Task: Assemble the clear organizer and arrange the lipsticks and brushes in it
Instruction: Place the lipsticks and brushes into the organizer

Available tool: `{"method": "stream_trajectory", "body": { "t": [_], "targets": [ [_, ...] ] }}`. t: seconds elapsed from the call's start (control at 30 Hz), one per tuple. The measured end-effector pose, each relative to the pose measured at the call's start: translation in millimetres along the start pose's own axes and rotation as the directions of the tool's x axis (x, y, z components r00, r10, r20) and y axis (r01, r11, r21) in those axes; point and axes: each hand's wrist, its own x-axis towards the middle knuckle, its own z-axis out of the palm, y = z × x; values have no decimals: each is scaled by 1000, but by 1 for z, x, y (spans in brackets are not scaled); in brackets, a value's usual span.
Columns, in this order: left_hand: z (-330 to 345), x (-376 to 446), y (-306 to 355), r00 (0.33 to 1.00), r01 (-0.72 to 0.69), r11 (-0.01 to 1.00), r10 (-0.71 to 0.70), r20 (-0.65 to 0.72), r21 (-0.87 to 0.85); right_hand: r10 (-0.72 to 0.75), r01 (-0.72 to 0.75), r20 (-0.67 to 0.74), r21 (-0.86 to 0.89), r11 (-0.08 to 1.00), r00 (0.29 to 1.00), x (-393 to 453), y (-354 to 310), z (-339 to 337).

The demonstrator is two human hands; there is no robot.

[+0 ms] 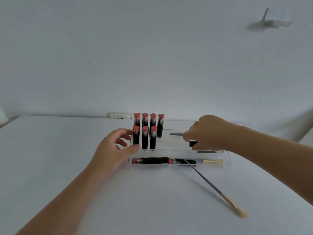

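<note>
My right hand (210,133) has its grip pinched on a brush (176,134) over the organizer (227,158)'s back tier; my left hand (115,146), fingers loosely spread, steadies its left end beside the upright lipsticks (145,138). A careless swing could topple them. Another brush (216,189) lies on the tabletop (67,141).

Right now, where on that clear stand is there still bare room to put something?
The stepped tiers between the upright lipsticks and the right hand are bare. The organizer's front trough is crowded; its left end is under the left hand.
</note>
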Motion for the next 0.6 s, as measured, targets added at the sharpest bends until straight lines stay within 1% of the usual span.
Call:
{"method": "stream_trajectory", "body": {
  "t": [0.1, 0.2, 0.33, 0.43, 0.5, 0.53, 0.6],
  "targets": [
    [0, 0, 0, 1000, 8, 1000, -8, -3, -5, -3, 3, -3, -69, 998, 1000, 1, -3, -1],
    [0, 0, -1, 1000, 7, 1000, -7, -1, -10, 33, -33, 2, -72, 997, 999, 0, -5, -2],
    [-1, 0, -1, 1000, 6, 1000, -6, -1, -7, 87, -86, -30, 51, 995, 996, -6, -1, -6],
    [0, 0, -1, 1000, 3, 1000, -3, 3, 0, 165, -148, -61, 226, 963, 984, -12, 8, -13],
    [0, 0, 0, 1000, -1, 1000, 1, 3, 9, 257, -209, -59, 424, 881, 965, -17, 15, -16],
    [0, 0, 0, 1000, -2, 1000, 2, 1, 9, 312, -228, -63, 546, 806, 948, -19, 16, -18],
    [0, 0, 0, 1000, -3, 1000, 3, 0, 5, 426, -230, -73, 753, 616, 902, -24, 17, -19]
  ]
}}
